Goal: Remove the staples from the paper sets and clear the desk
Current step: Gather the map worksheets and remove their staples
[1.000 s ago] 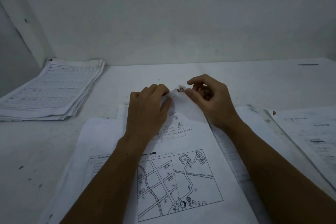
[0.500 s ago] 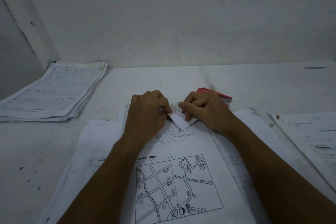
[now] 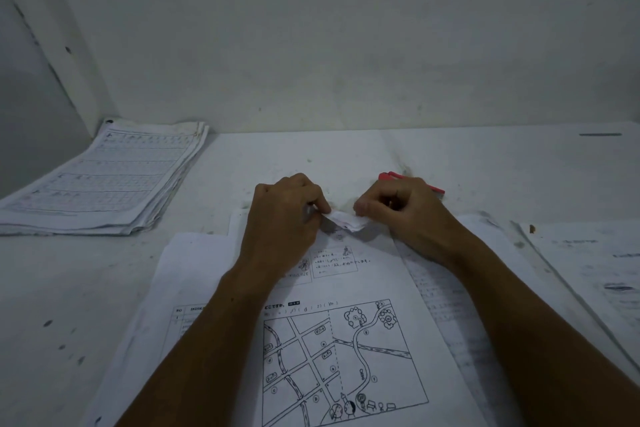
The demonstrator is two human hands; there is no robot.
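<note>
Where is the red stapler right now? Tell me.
In the head view, the red stapler lies on the desk just behind the right hand, right of centre, mostly hidden.

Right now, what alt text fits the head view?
Both hands, left hand and right hand, pinch the folded top corner of a map worksheet on a white desk. A red tool lies behind the right hand; a paper stack sits far left.

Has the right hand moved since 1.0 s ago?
Yes. The right hand dropped from the raised corner to the desk, uncovering the red stapler behind it, judged against the map sheet.
</note>
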